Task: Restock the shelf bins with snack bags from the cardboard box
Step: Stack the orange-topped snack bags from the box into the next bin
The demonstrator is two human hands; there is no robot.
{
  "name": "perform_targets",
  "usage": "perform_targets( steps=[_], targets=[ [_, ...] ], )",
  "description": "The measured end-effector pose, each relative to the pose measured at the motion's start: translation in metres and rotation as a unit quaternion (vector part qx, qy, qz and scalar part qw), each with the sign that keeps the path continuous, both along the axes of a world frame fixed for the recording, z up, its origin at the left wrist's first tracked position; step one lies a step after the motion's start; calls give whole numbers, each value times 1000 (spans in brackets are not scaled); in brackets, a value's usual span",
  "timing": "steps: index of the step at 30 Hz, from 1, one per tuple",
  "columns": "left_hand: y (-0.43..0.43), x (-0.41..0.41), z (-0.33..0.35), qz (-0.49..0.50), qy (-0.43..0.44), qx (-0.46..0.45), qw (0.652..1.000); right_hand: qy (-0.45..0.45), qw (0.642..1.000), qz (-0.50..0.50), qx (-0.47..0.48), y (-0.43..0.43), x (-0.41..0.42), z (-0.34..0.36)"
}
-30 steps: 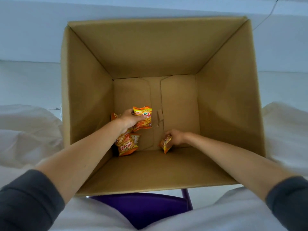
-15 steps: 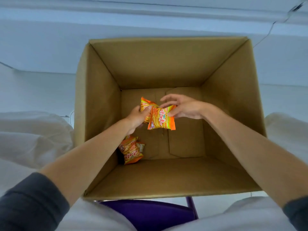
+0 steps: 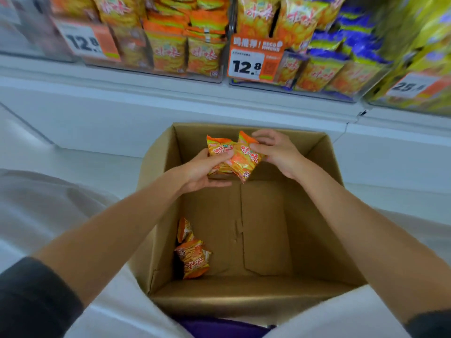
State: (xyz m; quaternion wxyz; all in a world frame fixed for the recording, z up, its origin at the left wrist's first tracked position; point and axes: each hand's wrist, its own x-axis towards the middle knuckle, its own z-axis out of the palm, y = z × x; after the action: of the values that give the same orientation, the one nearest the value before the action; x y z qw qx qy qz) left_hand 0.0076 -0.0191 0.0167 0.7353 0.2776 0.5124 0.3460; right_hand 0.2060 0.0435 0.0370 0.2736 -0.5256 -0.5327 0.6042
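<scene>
Above the cardboard box (image 3: 317, 191), left hand (image 3: 202, 170) and right hand (image 3: 278, 152) both clasped snack bags (image 3: 234, 154); next, probably lifting them to the shelf bins (image 3: 170, 52).

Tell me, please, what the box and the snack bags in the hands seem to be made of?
Box: brown cardboard, matte, with creased flap seams on its floor. Snack bags: probably thin plastic or foil film, glossy, crinkled and catching glints.

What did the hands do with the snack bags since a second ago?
Both hands came up from the box floor. The right hand picked up a bag there and brought it against the bag in the left hand, so both now hold the orange bags together above the cardboard box. The view tilted up, showing the shelf bins. The leftover bags stayed in the box corner.
</scene>
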Motion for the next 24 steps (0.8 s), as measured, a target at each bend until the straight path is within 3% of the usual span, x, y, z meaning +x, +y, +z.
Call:
perform_targets(
  steps=[3, 7, 10, 12, 15, 17, 19, 22, 24],
  targets=[
    [-3, 0, 26, -27, 8, 32, 999, 0, 999, -5, 38, -6, -24, 19],
    [5, -15, 51, 52, 11, 63, 997, 84, 995, -46, 31, -7, -50, 47],
    [12, -32, 78, 85, 37, 91, 991, 112, 992, 50, -38, -2, -63, 69],
    [18, -42, 99, 83, 78, 116, 987, 126, 986, 100, -41, -1, -78, 85],
    [26, -57, 134, 87, 184, 201, 958, 139, 985, 96, -11, 8, -108, 113],
    [32, -71, 155, 89, 267, 260, 924, 140, 985, 96, 16, 20, -125, 127],
    [43, -92, 168, 66, 380, 315, 867, 152, 985, 76, 27, 31, -142, 142],
    [69, -126, 175, 42, 577, 366, 729, 140, 987, 49, 57, 55, -164, 159],
    [92, -145, 178, 83, 636, 401, 654, 131, 986, 17, 101, 74, -178, 169]
  ],
)
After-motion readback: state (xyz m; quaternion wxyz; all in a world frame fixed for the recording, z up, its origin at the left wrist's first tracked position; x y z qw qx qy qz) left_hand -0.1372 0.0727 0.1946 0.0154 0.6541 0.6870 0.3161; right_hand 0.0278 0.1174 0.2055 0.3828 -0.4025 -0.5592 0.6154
